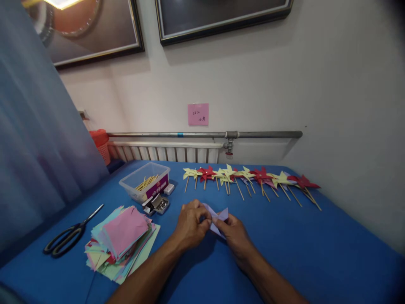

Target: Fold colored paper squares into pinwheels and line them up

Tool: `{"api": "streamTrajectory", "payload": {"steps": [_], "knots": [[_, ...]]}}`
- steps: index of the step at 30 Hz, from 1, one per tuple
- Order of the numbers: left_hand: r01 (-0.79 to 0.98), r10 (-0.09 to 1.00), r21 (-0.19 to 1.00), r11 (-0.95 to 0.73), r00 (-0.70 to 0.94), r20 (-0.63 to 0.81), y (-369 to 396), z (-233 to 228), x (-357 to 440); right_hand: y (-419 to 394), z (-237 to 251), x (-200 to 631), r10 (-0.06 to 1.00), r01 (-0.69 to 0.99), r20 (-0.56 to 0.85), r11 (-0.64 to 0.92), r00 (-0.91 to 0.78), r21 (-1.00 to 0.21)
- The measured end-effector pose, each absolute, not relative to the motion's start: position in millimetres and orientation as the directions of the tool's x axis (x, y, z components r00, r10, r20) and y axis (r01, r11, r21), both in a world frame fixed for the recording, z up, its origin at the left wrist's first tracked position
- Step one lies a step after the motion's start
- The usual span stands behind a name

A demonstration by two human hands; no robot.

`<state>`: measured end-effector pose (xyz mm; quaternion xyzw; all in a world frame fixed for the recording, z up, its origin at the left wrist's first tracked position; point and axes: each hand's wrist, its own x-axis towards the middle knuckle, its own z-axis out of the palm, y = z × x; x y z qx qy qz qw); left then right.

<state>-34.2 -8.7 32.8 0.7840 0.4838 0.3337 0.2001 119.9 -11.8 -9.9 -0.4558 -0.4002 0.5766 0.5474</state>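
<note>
Forearms entering from bottom edge; left hand [190, 223] and right hand [236, 236] both pinched shut on lavender paper piece [218, 219], held just above blue table [316, 253] at centre. Paper judged light, thin, easily creased or torn; best gripped at folded corners with fingertips. Left of hands: stack of coloured paper squares [122, 240], scissors [68, 236], open pin box [158, 204], clear tub of sticks [145, 180]. Behind: row of finished pinwheels [249, 177].

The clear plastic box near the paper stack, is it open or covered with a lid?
Open. The clear plastic box shows no lid on its rim, and the wooden sticks inside lie uncovered.
</note>
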Motion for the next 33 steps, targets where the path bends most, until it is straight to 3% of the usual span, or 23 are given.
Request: {"api": "streamTrajectory", "payload": {"steps": [10,19,22,27,33], "knots": [[0.496,0.923,0.778,-0.385,0.203,0.327,-7.5,25.2,-28.3,-8.9,-18.3,121.2,0.998,-0.199,-0.049,-0.041,0.032,-0.979],[0.459,0.920,0.811,-0.363,0.038,0.390,-9.3,12.9,-18.3,-12.7,-12.3,117.7,0.998,-0.255,-0.018,-0.004,0.053,-0.967],[0.409,0.961,0.885,-0.223,-0.061,0.270,-8.6,10.9,-14.7,-15.8,-6.0,116.3,0.998,-0.294,-0.030,-0.013,0.052,-0.956],[0.091,0.999,0.995,-0.027,-0.020,0.029,-0.3,9.3,-15.5,-19.1,-0.6,117.8,0.999,-0.367,-0.051,-0.053,-0.015,-0.929],[-0.123,0.991,0.992,0.019,0.135,-0.002,6.5,5.4,-19.6,-16.2,-6.8,118.0,0.998,-0.319,-0.053,-0.060,-0.029,-0.946]]}}
